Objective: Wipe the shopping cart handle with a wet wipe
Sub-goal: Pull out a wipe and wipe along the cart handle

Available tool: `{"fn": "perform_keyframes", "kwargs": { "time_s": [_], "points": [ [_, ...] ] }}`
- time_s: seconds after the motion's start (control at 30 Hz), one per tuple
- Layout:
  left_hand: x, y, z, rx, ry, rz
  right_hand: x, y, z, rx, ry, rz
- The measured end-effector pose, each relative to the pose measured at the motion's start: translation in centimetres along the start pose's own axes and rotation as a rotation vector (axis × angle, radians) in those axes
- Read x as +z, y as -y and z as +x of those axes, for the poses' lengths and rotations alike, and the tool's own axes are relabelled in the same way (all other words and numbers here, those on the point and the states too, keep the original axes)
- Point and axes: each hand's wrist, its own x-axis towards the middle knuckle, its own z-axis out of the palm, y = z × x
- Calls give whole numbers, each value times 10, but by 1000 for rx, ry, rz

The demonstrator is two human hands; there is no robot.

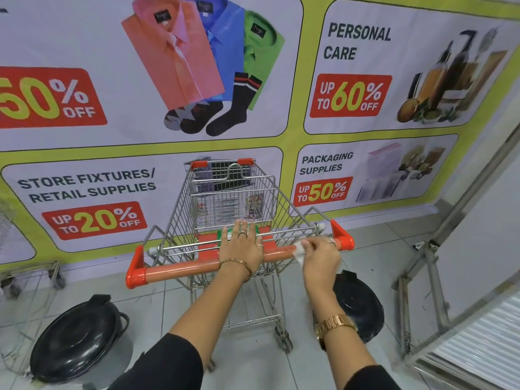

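Cart (225, 198) nosed against far banner (92, 190), orange handle (183, 268) running near-left to far-right. Left hand (241, 249) flat, fingers spread and unclenched, over green pack (225, 235) on child seat. Right hand (319, 256) pinching white wipe (298, 252) against handle near right end cap (343, 237). Free handle run left of hands. Black bins (76, 339) flanking on floor, metal frame (422, 277) close right. Pack mostly hidden, label unreadable.
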Motion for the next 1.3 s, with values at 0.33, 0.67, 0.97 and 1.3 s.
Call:
{"fn": "perform_keyframes", "kwargs": {
  "time_s": [0.33, 0.67, 0.97, 1.3],
  "points": [
    [1, 8, -2, 24, 10, 6, 2, -1, -4, 4, 46, -18],
    [1, 5, 0, 27, 14, 5, 22, 15, -36, -247, 124, -127],
    [-1, 4, -2, 28, 46, -1, 11, 24, -22, -90, 155, -119],
    [-3, 6, -3, 22, 52, -15, -17, 5, 1, 4, 73, -70]
  ]
}}
